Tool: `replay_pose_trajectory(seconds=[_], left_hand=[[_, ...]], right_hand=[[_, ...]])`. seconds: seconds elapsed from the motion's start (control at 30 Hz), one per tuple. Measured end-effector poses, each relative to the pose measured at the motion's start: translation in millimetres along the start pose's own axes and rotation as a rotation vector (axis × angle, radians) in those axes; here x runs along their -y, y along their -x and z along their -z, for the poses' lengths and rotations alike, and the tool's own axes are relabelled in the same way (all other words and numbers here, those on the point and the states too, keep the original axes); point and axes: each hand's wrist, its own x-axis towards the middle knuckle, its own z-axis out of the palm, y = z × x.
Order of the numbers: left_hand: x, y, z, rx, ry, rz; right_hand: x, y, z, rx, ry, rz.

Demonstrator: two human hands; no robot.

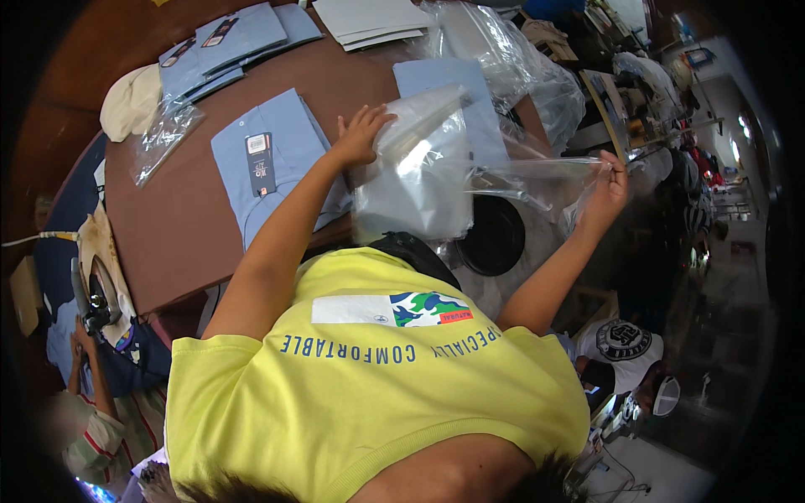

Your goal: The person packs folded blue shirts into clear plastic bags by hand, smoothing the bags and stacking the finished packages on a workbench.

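My left hand (360, 138) is open with its fingers spread, touching the upper left edge of a clear plastic bag or stack of bags (415, 205) at the table's front edge. Off to the right, my right hand (605, 194) pinches the end of a clear plastic bag (541, 172), stretched out sideways past the table. A folded light-blue shirt (228, 155) with a dark hang tag (260, 163) lies left of the bags, partly hidden under my left forearm. Behind the bags, plastic partly covers another folded light-blue piece (470, 80).
More folded blue shirts (239, 38) are stacked at the far left, near a cream cloth (132, 102) and a loose plastic bag (166, 138). White sheets (369, 21) and crumpled plastic (503, 50) lie at the back. A black round seat (495, 239) stands below. A co-worker's hands are near an iron (99, 289).
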Motion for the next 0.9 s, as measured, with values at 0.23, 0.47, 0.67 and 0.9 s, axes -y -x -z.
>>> replay_pose_trajectory(seconds=[0.23, 0.47, 0.67, 0.9], left_hand=[[7.2, -5.6, -4.2, -0.195, 0.246, -0.267], [-18.2, 15.2, 81.4, 0.119, 0.801, -0.012], [3.7, 48.1, 74.2, 0.193, 0.958, 0.266], [18.2, 74.6, 53.4, 0.202, 0.908, 0.518]], right_hand=[[-29.3, -57.1, 43.8, -0.141, -0.076, -0.157], [-122.3, -125.5, 102.7, 0.053, -0.013, -0.477], [-230.7, -115.8, 61.9, 0.082, -0.053, -0.892], [-283.1, -76.2, 34.2, 0.360, 0.272, -1.105]])
